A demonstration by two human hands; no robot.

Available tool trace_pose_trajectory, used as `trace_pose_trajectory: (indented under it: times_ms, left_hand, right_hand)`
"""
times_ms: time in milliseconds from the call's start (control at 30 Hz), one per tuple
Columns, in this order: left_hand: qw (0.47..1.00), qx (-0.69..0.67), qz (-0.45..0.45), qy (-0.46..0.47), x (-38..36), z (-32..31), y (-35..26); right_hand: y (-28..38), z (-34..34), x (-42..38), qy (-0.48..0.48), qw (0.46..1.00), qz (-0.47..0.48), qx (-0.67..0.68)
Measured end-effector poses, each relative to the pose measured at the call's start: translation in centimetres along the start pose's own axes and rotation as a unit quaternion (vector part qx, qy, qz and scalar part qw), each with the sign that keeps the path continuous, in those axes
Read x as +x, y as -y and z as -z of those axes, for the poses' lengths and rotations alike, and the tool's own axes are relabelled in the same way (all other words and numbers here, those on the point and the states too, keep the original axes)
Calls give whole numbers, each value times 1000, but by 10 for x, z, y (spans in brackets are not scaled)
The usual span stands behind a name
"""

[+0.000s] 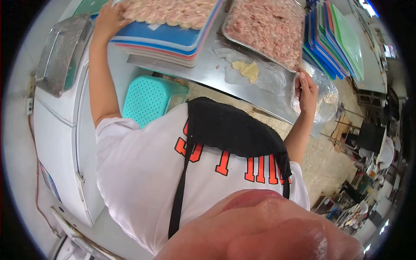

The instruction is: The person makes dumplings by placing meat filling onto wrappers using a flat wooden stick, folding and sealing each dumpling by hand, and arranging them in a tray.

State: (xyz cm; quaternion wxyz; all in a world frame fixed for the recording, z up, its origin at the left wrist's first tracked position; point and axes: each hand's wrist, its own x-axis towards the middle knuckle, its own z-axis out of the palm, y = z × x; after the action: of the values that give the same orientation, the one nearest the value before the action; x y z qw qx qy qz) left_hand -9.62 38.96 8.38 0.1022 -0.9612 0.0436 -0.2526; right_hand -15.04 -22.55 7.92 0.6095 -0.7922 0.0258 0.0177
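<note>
My left hand (112, 21) is at the left edge of a stack of blue, red and white boards (162, 37); its fingers reach the dumpling-like pieces (173, 12) laid in rows on top. My right hand (307, 89) is closed at the near right corner of a metal tray (260, 59) of minced meat (266, 26), beside a clear plastic bag (327, 97). What its fingers pinch is too small to make out. Between the stack and the bag, pale dough pieces (248, 70) lie on a clear plastic sheet (275, 78) on the metal table.
Upright blue, red and green boards (336, 39) stand at the right. A turquoise perforated stool (146, 99) is below the table. At the left, a clear plastic bin (60, 56) sits on a white appliance (56, 143). Shelves and clutter are at the far right.
</note>
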Motion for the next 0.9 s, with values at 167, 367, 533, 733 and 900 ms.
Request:
trace_pose_trajectory:
  times_ms: [167,367,533,733,900]
  left_hand:
    - [993,-2,-27,113,8,30,-20]
    - [961,-271,38,-51,20,109,-176]
    - [812,-569,-81,99,13,67,-344]
    - [857,-435,-196,193,-23,-52,-438]
    - [874,-401,-145,235,-22,-56,-434]
  right_hand:
    - [-24,37,34,3,999,-39,-21]
    - [-79,83,115,26,892,158,-422]
    - [-41,86,170,55,823,246,-509]
    - [-84,66,228,64,751,344,-559]
    - [-87,76,199,117,780,381,-482]
